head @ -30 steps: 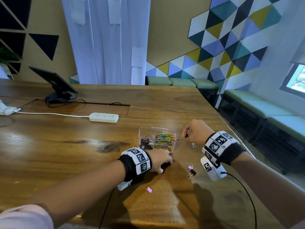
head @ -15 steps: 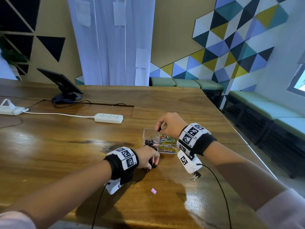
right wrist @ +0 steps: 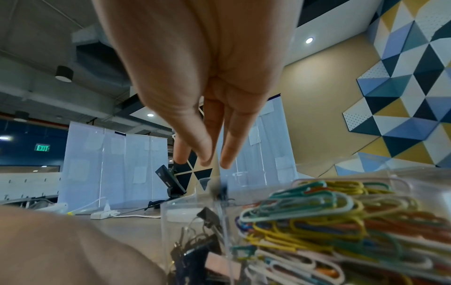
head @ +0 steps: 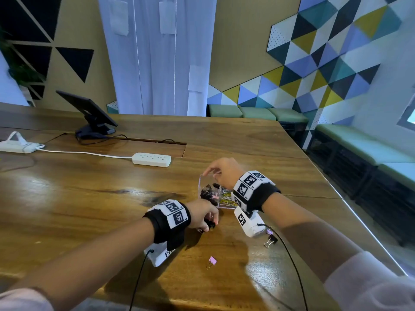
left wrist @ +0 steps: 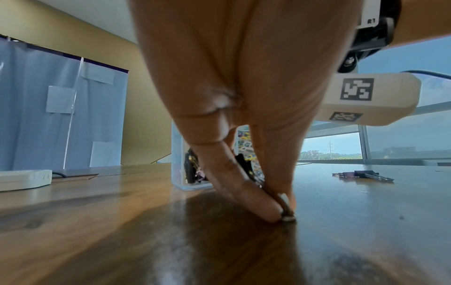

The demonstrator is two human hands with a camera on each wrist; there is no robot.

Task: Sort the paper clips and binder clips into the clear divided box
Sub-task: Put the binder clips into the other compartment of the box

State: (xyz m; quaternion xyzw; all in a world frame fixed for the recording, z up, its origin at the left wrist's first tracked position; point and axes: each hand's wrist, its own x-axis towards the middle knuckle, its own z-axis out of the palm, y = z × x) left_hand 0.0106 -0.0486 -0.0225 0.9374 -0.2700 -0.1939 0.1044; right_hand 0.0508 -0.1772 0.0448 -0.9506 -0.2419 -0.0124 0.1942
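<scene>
The black binder clip (head: 210, 224) lies on the counter (head: 89, 209) just near-left of the clear divided box (head: 203, 187), pinched by its wire handle in the left hand (head: 203, 217). It looks light and rigid, with slick steel loops, so the handle or the folded body is the place to grip. The right hand (head: 224, 172) hovers over the box's left compartment, fingers straight and released; a small dark blur below them may be a dropped clip. Two more binder clips, one pink (head: 212, 261) and one black (head: 271, 240), lie nearer.
</scene>
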